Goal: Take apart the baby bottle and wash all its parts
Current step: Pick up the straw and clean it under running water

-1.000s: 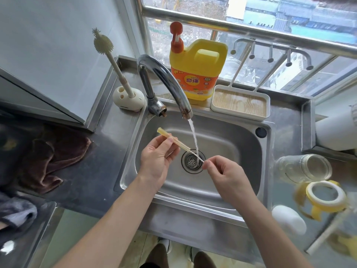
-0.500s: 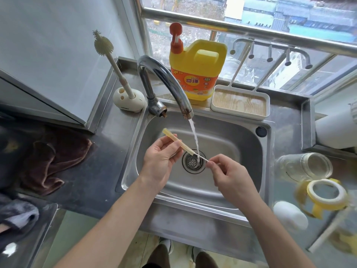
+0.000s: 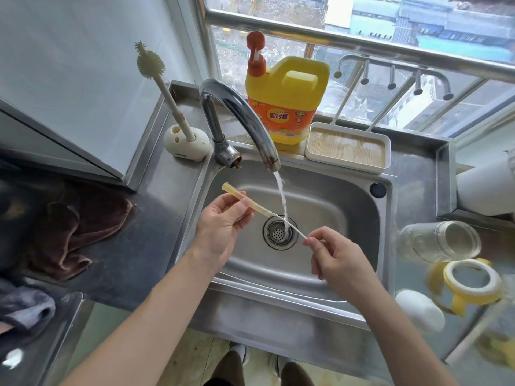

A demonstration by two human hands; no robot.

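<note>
Over the steel sink, my left hand pinches a yellowish bottle straw that slants down to the right. A thin white brush wire comes out of the straw's lower end, and my right hand pinches its tip. Water from the faucet falls across the wire above the drain. On the right counter lie the clear bottle body, the yellow and white collar ring with handles and a white cap.
A yellow detergent jug and a white tray with a drying rack stand behind the sink. A bottle brush in a white holder stands at the back left. A brown cloth lies on the left counter.
Both hands have drifted slightly down and right, and the right hand has drawn the wire further out of the straw. Water keeps running.
</note>
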